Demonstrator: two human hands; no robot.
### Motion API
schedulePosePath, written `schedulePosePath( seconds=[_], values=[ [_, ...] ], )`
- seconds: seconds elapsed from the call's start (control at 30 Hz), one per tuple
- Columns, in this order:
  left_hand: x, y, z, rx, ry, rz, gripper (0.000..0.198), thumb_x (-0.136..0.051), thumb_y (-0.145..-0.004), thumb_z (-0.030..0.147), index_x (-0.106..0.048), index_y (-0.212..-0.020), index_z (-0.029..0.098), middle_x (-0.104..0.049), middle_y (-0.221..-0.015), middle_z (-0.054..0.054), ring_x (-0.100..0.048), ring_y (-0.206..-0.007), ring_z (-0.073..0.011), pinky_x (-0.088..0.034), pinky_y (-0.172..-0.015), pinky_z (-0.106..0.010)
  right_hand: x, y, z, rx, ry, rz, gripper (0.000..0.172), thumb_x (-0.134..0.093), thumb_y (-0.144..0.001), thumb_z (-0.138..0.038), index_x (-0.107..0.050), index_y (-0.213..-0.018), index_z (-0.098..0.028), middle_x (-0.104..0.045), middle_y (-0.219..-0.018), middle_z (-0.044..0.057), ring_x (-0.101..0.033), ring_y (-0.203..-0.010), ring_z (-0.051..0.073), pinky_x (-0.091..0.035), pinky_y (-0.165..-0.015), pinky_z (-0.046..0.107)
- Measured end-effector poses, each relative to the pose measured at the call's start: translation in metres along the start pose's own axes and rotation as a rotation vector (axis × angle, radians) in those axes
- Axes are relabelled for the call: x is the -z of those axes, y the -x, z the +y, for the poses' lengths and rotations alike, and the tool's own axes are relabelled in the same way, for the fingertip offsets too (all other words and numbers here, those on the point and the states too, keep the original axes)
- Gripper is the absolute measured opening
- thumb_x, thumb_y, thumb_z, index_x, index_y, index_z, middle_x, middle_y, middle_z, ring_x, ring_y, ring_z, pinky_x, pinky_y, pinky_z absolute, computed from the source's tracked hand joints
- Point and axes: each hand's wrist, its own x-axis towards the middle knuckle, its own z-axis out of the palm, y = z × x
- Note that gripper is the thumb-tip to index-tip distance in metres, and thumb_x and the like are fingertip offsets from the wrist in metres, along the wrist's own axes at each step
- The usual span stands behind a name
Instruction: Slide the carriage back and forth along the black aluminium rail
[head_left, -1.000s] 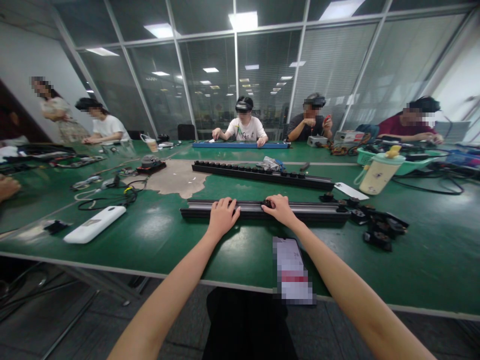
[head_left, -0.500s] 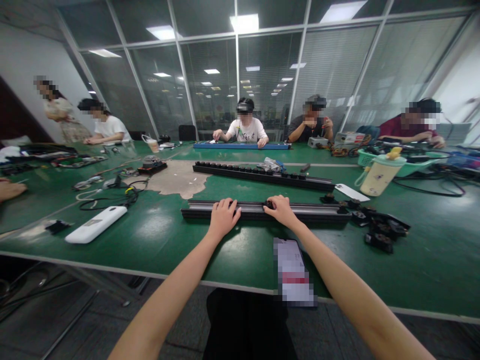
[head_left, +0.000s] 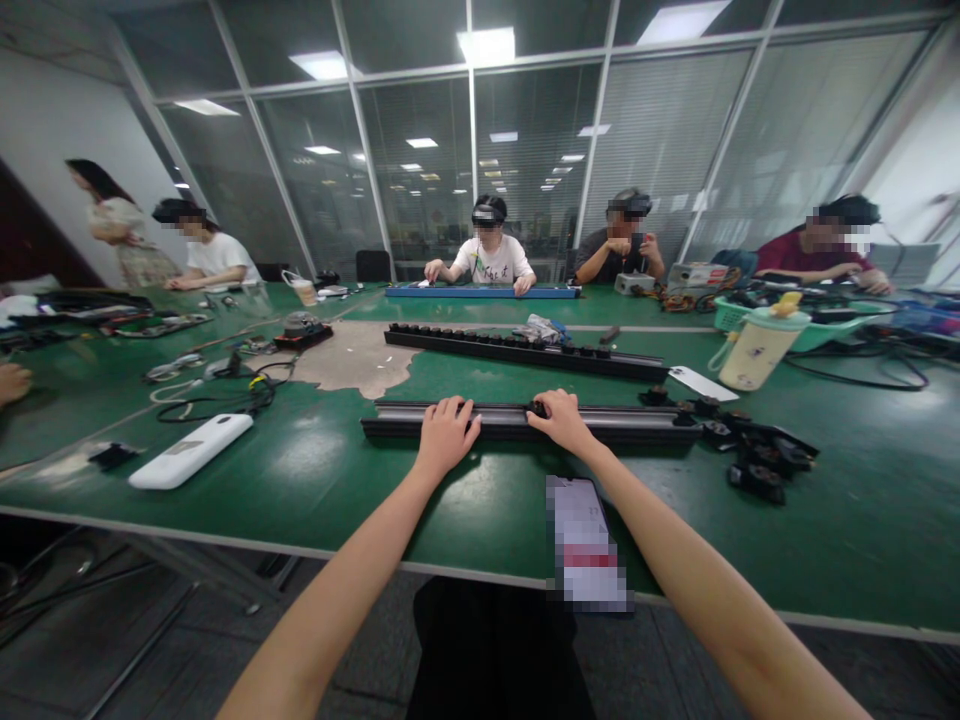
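A long black rail with a silver inner channel [head_left: 501, 416] lies crosswise on the table in front of me. My left hand [head_left: 448, 432] grips it left of the middle, fingers over the far edge and thumb on the near side. Right of the middle, my right hand [head_left: 564, 420] pinches a small black block [head_left: 537, 408] at the channel; its lower part is hidden. Beyond lies a second black rail [head_left: 517, 357] carrying a row of similar black pieces. Several loose black parts [head_left: 759, 478] are heaped past the right end of my rail.
A pixelated phone [head_left: 589, 545] lies near the table's front edge between my forearms. To the left are a white oblong device [head_left: 191, 452] and tangled cables [head_left: 259, 388]. A cream cup [head_left: 763, 350] and a green basket [head_left: 832, 335] stand right. Other people sit across the table.
Both hands and the rail stay in place, with only a slight shift of the whole view. A person's hand at the left edge has drawn back leftward.
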Motion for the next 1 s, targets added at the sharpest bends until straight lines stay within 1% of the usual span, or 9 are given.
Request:
schedulePosePath(
  seconds=[0.17, 0.4, 0.53, 0.67, 0.73, 0.83, 0.93, 1.0],
  values=[
    [0.0003, -0.0002, 0.0001, 0.0, 0.006, 0.0, 0.042, -0.038, -0.104, 0.042, -0.064, -0.13, 0.021, -0.064, -0.128, -0.014, -0.057, -0.118, -0.0294, -0.042, -0.097, -0.045, 0.001, 0.0003, -0.001, -0.003, 0.004, -0.005, 0.019, -0.057, -0.089, -0.038, -0.063, -0.086, -0.021, -0.065, -0.084, 0.006, -0.051, -0.087, 0.024, -0.027, -0.077, 0.036],
    [0.0003, -0.0002, 0.0, 0.002, 0.005, -0.001, 0.044, -0.037, -0.104, 0.043, -0.064, -0.13, 0.019, -0.064, -0.128, -0.014, -0.056, -0.118, -0.0292, -0.042, -0.098, -0.045, 0.0, -0.0003, -0.0005, -0.013, 0.009, -0.007, 0.018, -0.058, -0.089, -0.038, -0.063, -0.088, -0.021, -0.066, -0.086, 0.006, -0.052, -0.089, 0.024, -0.028, -0.078, 0.036],
    [-0.0004, 0.0003, -0.0001, 0.001, 0.008, -0.002, 0.043, -0.038, -0.104, 0.042, -0.064, -0.131, 0.02, -0.064, -0.129, -0.014, -0.057, -0.118, -0.0295, -0.042, -0.098, -0.046, 0.0006, 0.0005, -0.0011, -0.018, 0.02, -0.013, 0.017, -0.057, -0.089, -0.037, -0.063, -0.087, -0.021, -0.067, -0.088, 0.007, -0.052, -0.091, 0.025, -0.028, -0.078, 0.036],
    [-0.001, 0.0004, -0.001, -0.012, 0.019, 0.01, 0.044, -0.038, -0.104, 0.041, -0.064, -0.131, 0.019, -0.064, -0.129, -0.015, -0.057, -0.121, -0.0294, -0.041, -0.104, -0.047, 0.0009, 0.0016, -0.0011, -0.019, 0.005, 0.0, 0.017, -0.056, -0.089, -0.037, -0.063, -0.088, -0.021, -0.067, -0.09, 0.008, -0.051, -0.093, 0.026, -0.029, -0.079, 0.036],
    [-0.0017, 0.0003, -0.0021, -0.021, 0.033, 0.012, 0.045, -0.038, -0.104, 0.041, -0.064, -0.132, 0.017, -0.064, -0.132, -0.015, -0.056, -0.125, -0.0292, -0.039, -0.109, -0.048, 0.0004, 0.0017, -0.0005, -0.017, -0.003, 0.006, 0.018, -0.056, -0.089, -0.038, -0.063, -0.088, -0.022, -0.066, -0.09, 0.008, -0.051, -0.093, 0.026, -0.029, -0.08, 0.036],
    [-0.0037, 0.0004, -0.0043, -0.083, 0.062, -0.004, 0.048, -0.037, -0.105, 0.042, -0.058, -0.14, 0.016, -0.059, -0.144, -0.014, -0.051, -0.136, -0.0273, -0.032, -0.119, -0.047, -0.0009, 0.0014, 0.0007, -0.01, -0.009, 0.006, 0.018, -0.057, -0.089, -0.038, -0.063, -0.087, -0.022, -0.066, -0.089, 0.008, -0.051, -0.093, 0.026, -0.029, -0.079, 0.036],
    [-0.0046, 0.0008, -0.0056, -0.205, 0.082, -0.037, 0.052, -0.033, -0.107, 0.04, -0.045, -0.152, 0.017, -0.049, -0.155, -0.01, -0.04, -0.147, -0.023, -0.022, -0.126, -0.047, -0.0022, 0.0012, 0.0012, -0.008, -0.013, 0.009, 0.018, -0.057, -0.089, -0.038, -0.063, -0.087, -0.021, -0.066, -0.087, 0.007, -0.051, -0.091, 0.026, -0.029, -0.078, 0.036],
    [-0.0035, 0.0008, -0.0054, -0.275, 0.081, -0.056, 0.055, -0.03, -0.108, 0.04, -0.037, -0.156, 0.017, -0.041, -0.161, -0.009, -0.033, -0.152, -0.0209, -0.018, -0.128, -0.046, -0.0026, 0.0014, 0.0008, -0.008, -0.017, 0.018, 0.018, -0.057, -0.089, -0.039, -0.063, -0.088, -0.022, -0.067, -0.088, 0.007, -0.051, -0.091, 0.026, -0.029, -0.079, 0.037]
  ],
)
